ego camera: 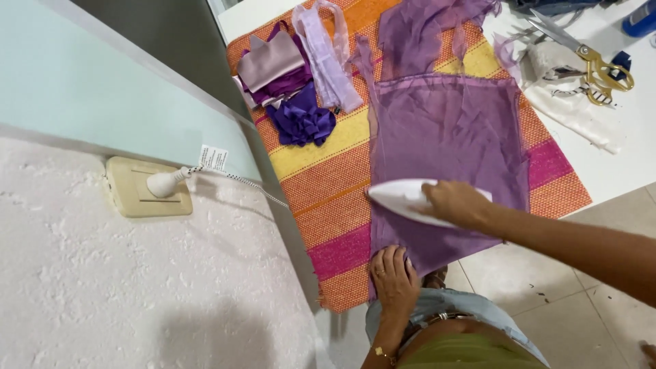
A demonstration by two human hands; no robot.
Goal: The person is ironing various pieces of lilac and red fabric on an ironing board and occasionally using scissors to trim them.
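Two hands share the work: the right hand (456, 202) grips the white iron (403, 198) on the purple cloth (447, 137), while the left hand (394, 277), fingers spread flat, pins the near edge taut over the striped mat (328, 171).

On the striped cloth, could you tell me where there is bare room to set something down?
A bare strip of striped cloth lies between the purple fabric scraps and the left hand. Crowded right: sheer purple fabric, iron, right hand, scissors.

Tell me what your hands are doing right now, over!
Right hand gripping white iron on purple fabric. Left hand pressing fabric's near edge flat. Striped cloth underneath; fabric scraps and scissors lie clear.
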